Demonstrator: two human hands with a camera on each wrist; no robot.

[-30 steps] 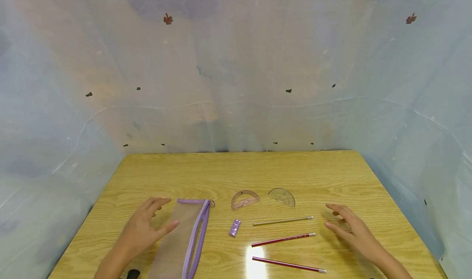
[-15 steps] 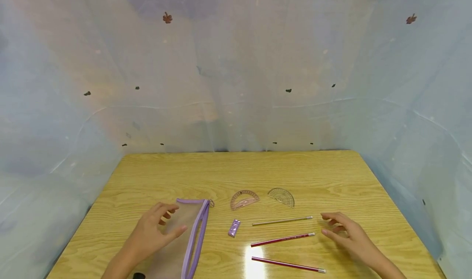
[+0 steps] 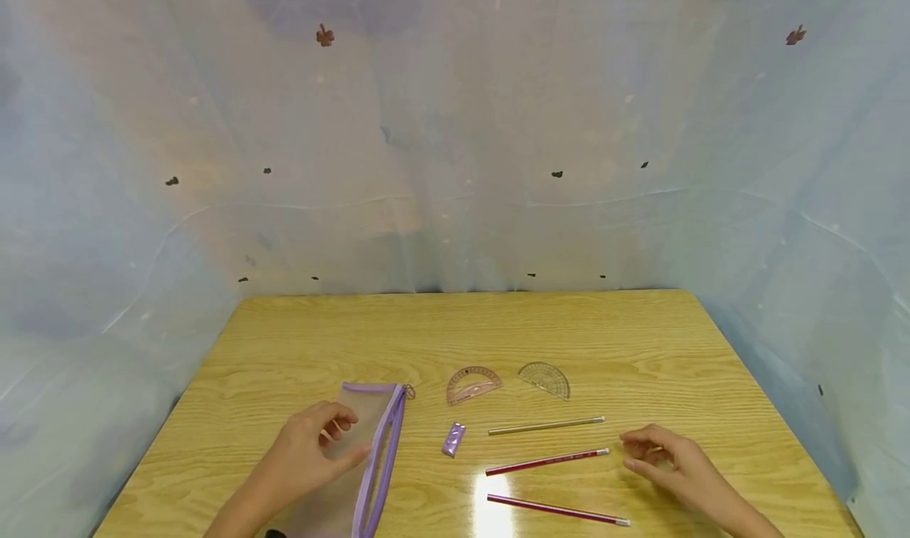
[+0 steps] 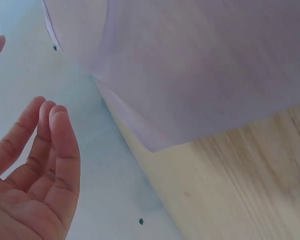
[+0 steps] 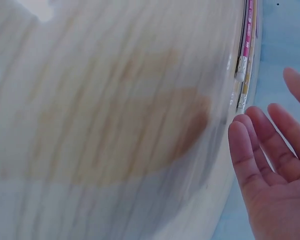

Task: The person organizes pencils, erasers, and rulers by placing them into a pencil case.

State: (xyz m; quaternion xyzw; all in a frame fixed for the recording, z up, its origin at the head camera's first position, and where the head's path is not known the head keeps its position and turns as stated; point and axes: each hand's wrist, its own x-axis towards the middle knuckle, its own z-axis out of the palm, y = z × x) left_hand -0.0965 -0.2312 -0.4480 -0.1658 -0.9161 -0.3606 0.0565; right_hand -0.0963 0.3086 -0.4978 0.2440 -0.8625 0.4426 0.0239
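My left hand (image 3: 302,455) hovers over a translucent pencil pouch (image 3: 370,404) with purple zip edging, fingers loosely bent and thumb out, holding nothing. The pouch lies flat with its zip side gaping. In the left wrist view its pale lilac mesh (image 4: 200,75) spreads beyond the fingers. To the right, my empty right hand (image 3: 675,463) is over the table, relaxed, its fingertips near the eraser ends of a gold pencil (image 3: 546,426) and a red pencil (image 3: 546,462). A second dark red pencil (image 3: 558,510) lies nearer the front. The right wrist view shows pencil ends (image 5: 242,75) past the fingertips.
Between pouch and pencils lies a small shiny purple packet (image 3: 453,439). Behind it are a pink protractor (image 3: 472,394) and a clear protractor (image 3: 545,380). A pale patterned curtain (image 3: 455,127) encloses the wooden table (image 3: 455,325) at the back and sides.
My left hand has shifted right and slightly toward me, farther over the pouch. The right hand has come a little lower and left, its fingers more bent. The objects have stayed put.
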